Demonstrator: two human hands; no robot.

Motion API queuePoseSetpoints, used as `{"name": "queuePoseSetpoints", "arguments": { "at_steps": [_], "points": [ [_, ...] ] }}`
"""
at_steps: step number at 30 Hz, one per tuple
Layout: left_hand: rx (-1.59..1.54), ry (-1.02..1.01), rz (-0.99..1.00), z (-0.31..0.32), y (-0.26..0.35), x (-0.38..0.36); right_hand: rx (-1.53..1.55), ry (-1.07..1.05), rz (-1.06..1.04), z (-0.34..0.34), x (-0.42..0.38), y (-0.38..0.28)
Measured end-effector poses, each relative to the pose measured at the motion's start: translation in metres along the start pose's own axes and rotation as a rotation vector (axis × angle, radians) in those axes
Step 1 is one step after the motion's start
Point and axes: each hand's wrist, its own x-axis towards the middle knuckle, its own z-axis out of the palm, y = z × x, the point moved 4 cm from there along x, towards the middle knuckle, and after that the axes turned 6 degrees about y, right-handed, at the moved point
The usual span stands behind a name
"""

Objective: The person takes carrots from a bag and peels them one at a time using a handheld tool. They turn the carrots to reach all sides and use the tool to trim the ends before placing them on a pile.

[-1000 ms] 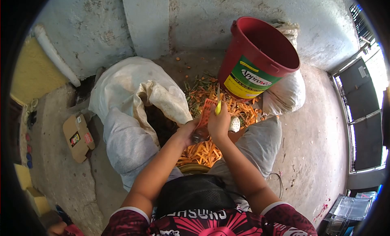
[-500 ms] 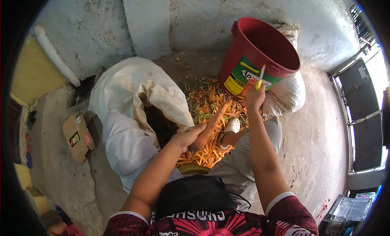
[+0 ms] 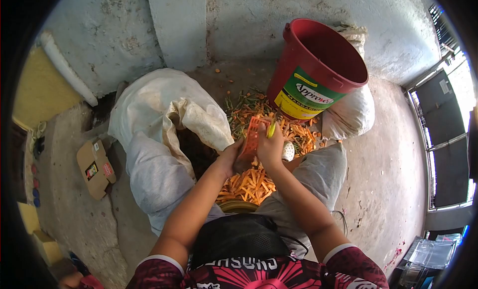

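My left hand (image 3: 230, 157) is closed round the thick end of a carrot (image 3: 243, 163), most of which is hidden by the hands and tool. My right hand (image 3: 270, 145) grips an orange perforated plastic peeler (image 3: 253, 132), which lies along the carrot. A small knife with a yellow handle (image 3: 271, 129) is held in the same hand; its blade is hard to make out. Below the hands, orange carrot strips (image 3: 247, 186) are heaped above the yellowish rim of a container (image 3: 238, 206) between my legs.
An open white sack (image 3: 167, 97) stands at my left leg. Ahead, a red bucket (image 3: 279, 72) leans before a stuffed white sack (image 3: 356, 115). Orange and green peelings (image 3: 244, 107) cover the floor near a white clog (image 3: 288, 151). A cardboard piece (image 3: 97, 167) lies left.
My right hand has swung down and left from beside the bucket, bringing the peeler and knife onto the carrot. My left hand still grips the carrot.
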Motion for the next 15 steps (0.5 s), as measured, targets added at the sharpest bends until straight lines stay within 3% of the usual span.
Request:
{"name": "queuePoseSetpoints", "arguments": {
  "at_steps": [5, 8, 11, 14, 15],
  "points": [
    [-0.126, 0.204, -0.004, 0.017, 0.000, -0.014, -0.053, -0.078, 0.110, 0.005, -0.013, -0.005],
    [-0.064, 0.022, -0.002, 0.001, -0.002, -0.005, -0.138, 0.003, 0.082, 0.006, -0.010, 0.002],
    [-0.001, 0.112, 0.054, 0.004, -0.001, -0.005, -0.259, -0.017, 0.115, 0.005, -0.011, 0.003],
    [0.095, 0.009, 0.059, 0.007, 0.002, -0.006, -0.305, 0.054, 0.027, 0.005, -0.007, 0.004],
    [0.176, 0.058, 0.041, 0.001, 0.000, -0.004, -0.313, 0.092, 0.039, 0.003, -0.003, 0.007]
  ]
}}
